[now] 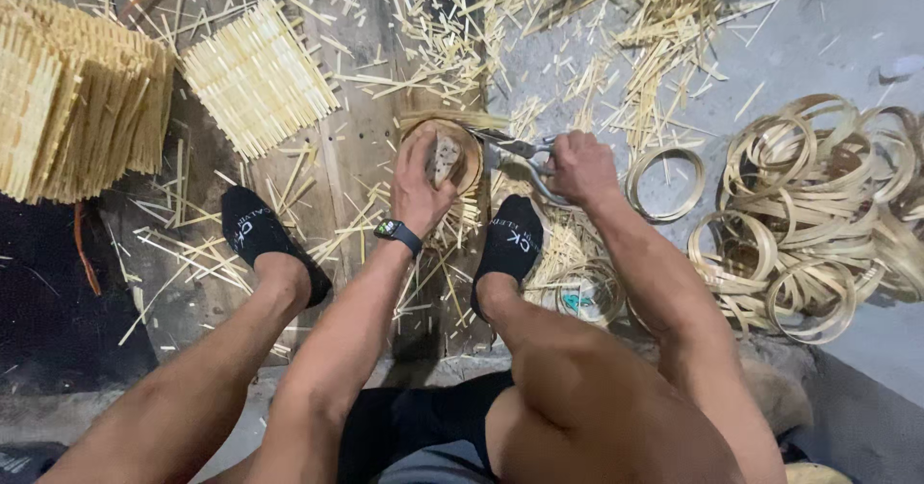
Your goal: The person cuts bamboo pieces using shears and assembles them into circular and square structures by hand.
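Head view. The person sat on the floor with both legs forward, feet in black ankle socks (258, 232) set on a worn wooden board (346, 157).

The left hand (422, 184) lay flat and spread, pressing a small pale block (444, 158) down onto a round woven bamboo disc (462, 147) that rested on the board between the feet. A dark wristwatch (397, 233) sat on that wrist.

The right hand (577, 166) was closed around the handles of grey metal shears (525, 152), whose blades pointed left and met the disc's right edge.

Step in hand, by judgement: trimming surplus strip ends around the disc's rim. The next cut would call for turning the disc under the pressing hand while keeping fingers away from the blades.

A stack of square pale bamboo mats (77, 99) stood upper left, with a single square mat (258, 75) beside it. A heap of tan bamboo hoops (818, 215) lay to the right, one loose hoop (666, 184) just beside the shears hand. Pale offcut slivers (616, 51) littered the floor.

No packages, labels or signs were visible; only white lettering on the socks, not described further.
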